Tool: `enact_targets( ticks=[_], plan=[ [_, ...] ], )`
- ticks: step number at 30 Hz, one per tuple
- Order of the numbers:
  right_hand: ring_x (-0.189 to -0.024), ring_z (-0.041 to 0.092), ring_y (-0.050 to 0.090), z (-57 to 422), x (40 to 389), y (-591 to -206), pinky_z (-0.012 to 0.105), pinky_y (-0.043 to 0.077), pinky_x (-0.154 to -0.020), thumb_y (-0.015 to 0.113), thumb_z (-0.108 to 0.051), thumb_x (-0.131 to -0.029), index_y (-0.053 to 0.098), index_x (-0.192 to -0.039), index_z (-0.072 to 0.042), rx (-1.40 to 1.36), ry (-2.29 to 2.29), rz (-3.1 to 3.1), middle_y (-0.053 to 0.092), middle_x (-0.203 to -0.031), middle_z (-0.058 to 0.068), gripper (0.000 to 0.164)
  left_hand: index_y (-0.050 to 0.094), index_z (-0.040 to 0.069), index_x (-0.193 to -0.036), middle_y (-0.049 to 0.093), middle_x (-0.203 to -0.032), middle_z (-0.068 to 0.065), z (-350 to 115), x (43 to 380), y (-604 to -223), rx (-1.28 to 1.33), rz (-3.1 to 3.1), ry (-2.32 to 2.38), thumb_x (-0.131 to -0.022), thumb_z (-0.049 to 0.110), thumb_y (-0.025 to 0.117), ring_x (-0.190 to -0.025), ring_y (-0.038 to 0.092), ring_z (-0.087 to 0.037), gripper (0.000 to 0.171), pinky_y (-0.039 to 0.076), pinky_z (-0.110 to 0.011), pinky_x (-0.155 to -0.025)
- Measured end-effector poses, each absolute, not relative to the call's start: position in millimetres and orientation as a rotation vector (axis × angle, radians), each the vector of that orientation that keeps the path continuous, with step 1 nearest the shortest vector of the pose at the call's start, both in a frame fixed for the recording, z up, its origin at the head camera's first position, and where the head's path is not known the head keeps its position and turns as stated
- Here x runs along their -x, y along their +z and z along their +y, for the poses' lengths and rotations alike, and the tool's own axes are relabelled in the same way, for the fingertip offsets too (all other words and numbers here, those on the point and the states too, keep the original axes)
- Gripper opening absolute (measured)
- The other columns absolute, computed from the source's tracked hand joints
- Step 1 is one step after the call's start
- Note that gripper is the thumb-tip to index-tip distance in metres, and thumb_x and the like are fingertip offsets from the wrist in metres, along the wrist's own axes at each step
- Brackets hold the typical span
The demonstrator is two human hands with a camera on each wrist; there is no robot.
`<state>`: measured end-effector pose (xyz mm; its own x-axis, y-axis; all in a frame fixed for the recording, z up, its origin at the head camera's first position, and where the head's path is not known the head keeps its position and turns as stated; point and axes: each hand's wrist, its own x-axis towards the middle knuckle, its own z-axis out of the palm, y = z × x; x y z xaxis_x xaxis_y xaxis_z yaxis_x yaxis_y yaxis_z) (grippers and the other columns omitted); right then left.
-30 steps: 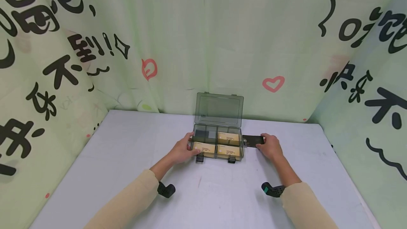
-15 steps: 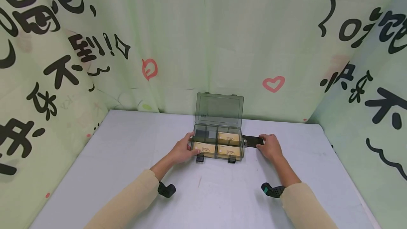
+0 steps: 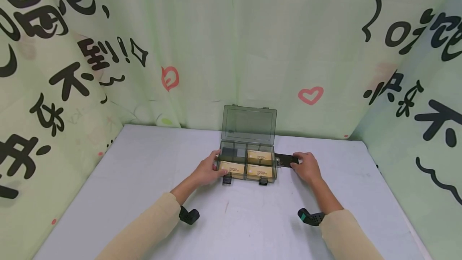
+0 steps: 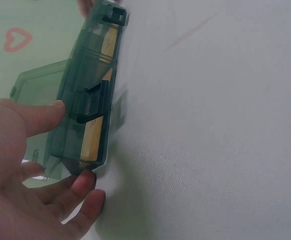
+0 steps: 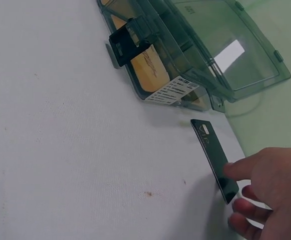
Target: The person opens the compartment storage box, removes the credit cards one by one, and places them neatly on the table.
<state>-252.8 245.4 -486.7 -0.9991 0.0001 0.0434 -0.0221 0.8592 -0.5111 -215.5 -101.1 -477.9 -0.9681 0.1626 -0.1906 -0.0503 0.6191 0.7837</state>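
A translucent grey-green divided plastic box (image 3: 240,177) stands on the table, its lid (image 3: 249,125) raised at the back. My left hand (image 3: 206,170) grips the box's left end; in the left wrist view the thumb lies along the front rim and fingers reach round the bottom corner. Yellow printed card-like stacks (image 3: 260,170) fill three compartments, and something dark (image 3: 229,152) lies in the back left one. Beside the box's right end, my right hand (image 3: 308,167) pinches a black card (image 5: 213,152) by its right end, thumb on top. Light lettering marks the card's end nearer the box.
Two front latches (image 3: 263,181) hang unfastened. A white label (image 5: 173,90) is on the box's right end. White cloth covers the table (image 3: 245,220), and a pale green printed curtain (image 3: 202,51) stands close behind the lid and along both sides.
My right fingers have shifted very slightly left along the black card. The left hand and the box have stayed where they were.
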Motion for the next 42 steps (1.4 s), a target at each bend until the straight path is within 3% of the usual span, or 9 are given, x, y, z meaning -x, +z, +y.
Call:
enact_targets(
  ticks=[7,17,25,42],
  plan=[
    [-0.097,0.038,0.060,244,252,-481,0.048,0.046,-0.085,0.064,-0.011,-0.090,0.057,-0.127,0.004,0.022,0.945,-2.960,0.055,-0.119,0.030,0.041,0.028,0.017,-0.152,0.051,-0.140,-0.014,-102,216,-478,-0.076,2.604,1.265,-0.089,0.029,0.071,-0.087,0.050,-0.020,0.077,0.040,-0.032,-0.070],
    [-0.102,0.035,0.059,235,251,-474,0.039,0.049,-0.081,0.063,-0.014,-0.093,0.058,-0.129,0.000,0.049,1.119,-2.957,0.056,-0.124,0.025,0.039,0.028,0.016,-0.152,0.051,-0.140,-0.015,-104,217,-479,-0.093,2.604,1.274,-0.089,0.029,0.070,-0.086,0.050,-0.020,0.077,0.040,-0.033,-0.069],
    [-0.110,0.038,0.058,229,252,-469,0.044,0.050,-0.088,0.062,-0.015,-0.094,0.057,-0.131,-0.001,-0.005,1.191,-2.943,0.055,-0.128,0.025,0.039,0.028,0.016,-0.152,0.051,-0.140,-0.015,-103,217,-479,-0.093,2.604,1.269,-0.089,0.029,0.071,-0.087,0.049,-0.020,0.077,0.040,-0.033,-0.070],
    [-0.109,0.036,0.060,210,255,-466,0.039,0.052,-0.083,0.060,-0.017,-0.095,0.058,-0.129,-0.002,-0.055,1.270,-2.929,0.056,-0.129,0.023,0.037,0.028,0.017,-0.152,0.052,-0.139,-0.013,-102,218,-482,-0.104,2.607,1.274,-0.089,0.028,0.071,-0.085,0.049,-0.019,0.077,0.039,-0.032,-0.069]
  ],
)
